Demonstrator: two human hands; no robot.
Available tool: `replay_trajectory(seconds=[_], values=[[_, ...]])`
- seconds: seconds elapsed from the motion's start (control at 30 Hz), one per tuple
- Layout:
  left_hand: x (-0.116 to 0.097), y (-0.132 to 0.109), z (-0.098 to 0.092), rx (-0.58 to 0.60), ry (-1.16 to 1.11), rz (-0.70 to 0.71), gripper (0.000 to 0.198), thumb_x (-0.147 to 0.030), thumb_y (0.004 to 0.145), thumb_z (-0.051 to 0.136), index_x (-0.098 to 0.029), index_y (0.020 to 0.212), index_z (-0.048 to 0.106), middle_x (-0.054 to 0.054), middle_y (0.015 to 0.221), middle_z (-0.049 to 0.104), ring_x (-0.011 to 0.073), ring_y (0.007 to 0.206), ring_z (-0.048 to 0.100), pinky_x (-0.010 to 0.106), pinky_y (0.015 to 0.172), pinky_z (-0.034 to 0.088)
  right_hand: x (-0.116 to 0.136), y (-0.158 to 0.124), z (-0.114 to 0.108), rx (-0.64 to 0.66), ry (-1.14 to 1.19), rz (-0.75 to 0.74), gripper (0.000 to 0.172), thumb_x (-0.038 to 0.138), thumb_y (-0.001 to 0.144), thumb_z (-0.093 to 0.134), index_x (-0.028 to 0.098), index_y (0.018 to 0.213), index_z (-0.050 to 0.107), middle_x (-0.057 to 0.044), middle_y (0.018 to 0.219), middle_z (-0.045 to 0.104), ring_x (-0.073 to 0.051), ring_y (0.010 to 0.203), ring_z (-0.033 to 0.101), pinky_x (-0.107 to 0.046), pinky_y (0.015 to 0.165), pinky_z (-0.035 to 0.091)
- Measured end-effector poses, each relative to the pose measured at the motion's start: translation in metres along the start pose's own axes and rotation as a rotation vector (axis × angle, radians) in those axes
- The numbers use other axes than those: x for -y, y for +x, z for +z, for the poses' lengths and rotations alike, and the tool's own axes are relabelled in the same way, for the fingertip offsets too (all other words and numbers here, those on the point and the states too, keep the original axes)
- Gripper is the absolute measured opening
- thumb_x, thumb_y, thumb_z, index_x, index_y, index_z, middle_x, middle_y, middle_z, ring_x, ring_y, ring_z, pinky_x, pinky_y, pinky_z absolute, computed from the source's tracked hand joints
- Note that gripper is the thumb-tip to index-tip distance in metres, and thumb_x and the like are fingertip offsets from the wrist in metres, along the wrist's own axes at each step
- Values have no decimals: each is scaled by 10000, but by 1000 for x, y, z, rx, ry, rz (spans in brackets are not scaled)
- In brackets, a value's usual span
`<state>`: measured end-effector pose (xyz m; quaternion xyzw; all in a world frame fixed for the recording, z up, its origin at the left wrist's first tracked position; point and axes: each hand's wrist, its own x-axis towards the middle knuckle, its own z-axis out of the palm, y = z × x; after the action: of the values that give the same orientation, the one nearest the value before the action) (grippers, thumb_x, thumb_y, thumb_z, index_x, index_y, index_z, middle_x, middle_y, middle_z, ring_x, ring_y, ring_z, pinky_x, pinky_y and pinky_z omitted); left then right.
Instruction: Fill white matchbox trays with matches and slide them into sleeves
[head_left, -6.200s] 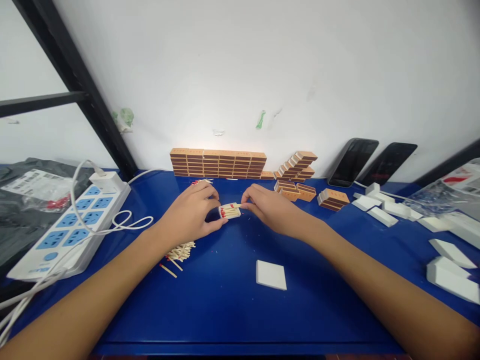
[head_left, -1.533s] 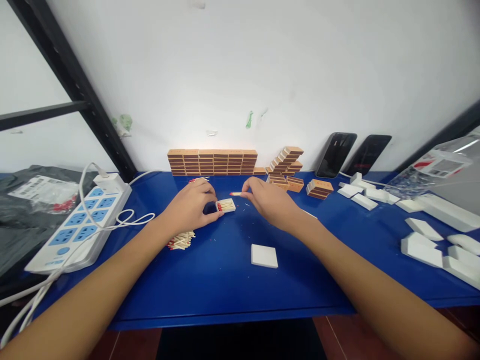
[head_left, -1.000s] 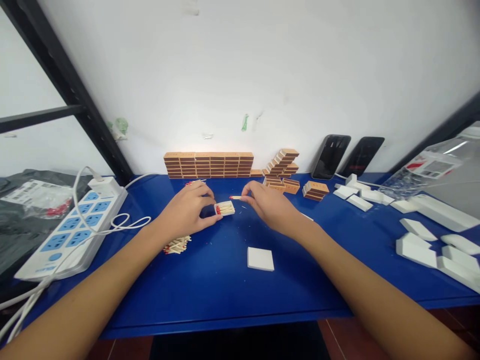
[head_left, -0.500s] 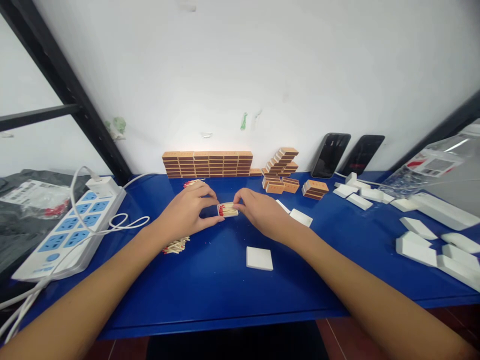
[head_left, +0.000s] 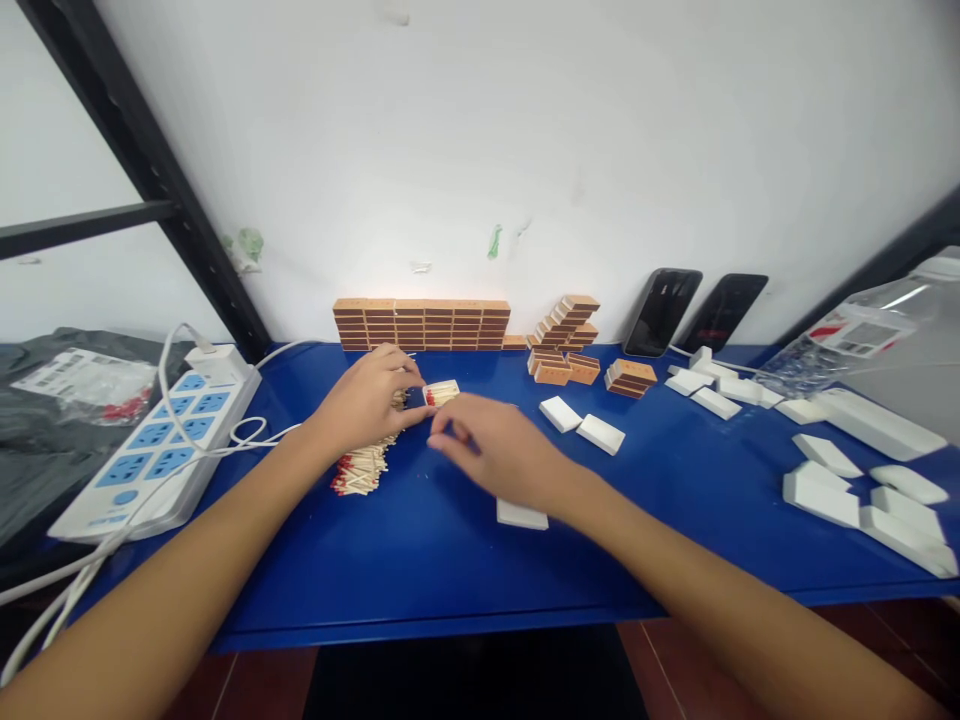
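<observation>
My left hand [head_left: 367, 400] is closed in a pinch on a small white match tray [head_left: 442, 392] filled with red-tipped matches, held just above the blue table [head_left: 420, 570]. A heap of loose matches [head_left: 363, 466] lies under its wrist. My right hand [head_left: 496, 455] hovers nearer to me, apart from the tray and smeared by motion. Its fingers point left and nothing shows in them. Just below it lies a flat white matchbox sleeve [head_left: 521, 515], partly hidden by the hand.
Brown matchboxes are stacked as a wall [head_left: 421, 324] at the back, with a loose pile [head_left: 566, 338] to the right. Two white trays [head_left: 581, 424] lie mid-table, more white pieces [head_left: 840, 480] at the right. A power strip [head_left: 161, 440] sits left; two phones [head_left: 694, 310] lean on the wall.
My right hand let go of the tray's end and drew back toward me, over the white sleeve. My left hand carried the match tray slightly away, toward the wall.
</observation>
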<state>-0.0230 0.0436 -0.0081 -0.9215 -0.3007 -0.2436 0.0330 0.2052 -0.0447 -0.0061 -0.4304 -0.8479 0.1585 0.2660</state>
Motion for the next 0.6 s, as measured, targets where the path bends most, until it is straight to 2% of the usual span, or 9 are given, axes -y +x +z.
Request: replay_trajectory(seconds=[0.1,0.23,0.4,0.6], values=[[6,0,0,-15,4,-12,343,-493,976,750,-165,1046,822,131,1108,753,309,1090,637,509,993,554,36,-1,25,91,-15,-45,97,293,1036,705,199,1058,717,-26,967,713,-171,837,630,-303,751,419],[11,1,3,-24,-2,-16,332,-512,937,790,-186,983,829,124,1100,753,309,1080,634,504,996,545,63,7,51,56,-173,-112,226,377,1056,676,156,1095,710,-105,1117,735,-244,1013,680,-339,778,486],[11,2,2,-33,6,-36,325,-495,919,809,-180,996,831,131,1107,758,315,1084,637,503,981,546,65,19,63,118,-278,-172,194,314,1066,656,132,1096,714,-129,1117,726,-250,1041,685,-347,821,534],[6,2,0,-34,48,-28,309,-475,939,791,-170,977,829,129,1097,761,310,1074,633,499,987,543,57,16,71,139,-207,-135,210,311,1095,597,144,1039,713,-100,1099,724,-223,954,690,-348,795,520]])
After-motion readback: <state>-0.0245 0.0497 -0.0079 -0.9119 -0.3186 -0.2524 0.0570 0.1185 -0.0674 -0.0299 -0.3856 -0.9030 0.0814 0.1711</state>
